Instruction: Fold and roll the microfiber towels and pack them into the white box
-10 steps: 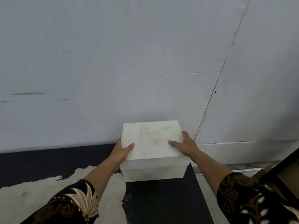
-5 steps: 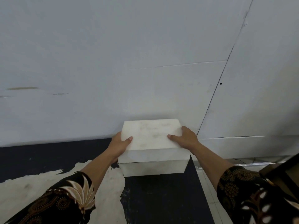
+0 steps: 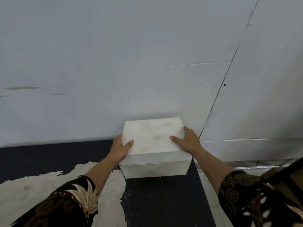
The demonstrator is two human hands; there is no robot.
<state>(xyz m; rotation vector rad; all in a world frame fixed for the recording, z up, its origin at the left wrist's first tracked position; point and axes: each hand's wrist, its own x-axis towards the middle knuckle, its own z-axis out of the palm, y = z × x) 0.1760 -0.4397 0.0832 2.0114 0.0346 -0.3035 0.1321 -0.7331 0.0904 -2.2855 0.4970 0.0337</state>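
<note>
Head view: the box (image 3: 154,169) stands on a black surface (image 3: 164,202), its back against a grey wall (image 3: 147,63). Its lid (image 3: 152,136) sits on top. The left hand (image 3: 122,149) and right hand (image 3: 188,141) clasp the lid from either side, thumbs laid on its top, fingers hidden round the edges. No towels are in sight. The step looks to be handling the lid, either seating or lifting it; which one cannot be told. Next, an even pull or press on both sides is needed so the lid does not jam.
</note>
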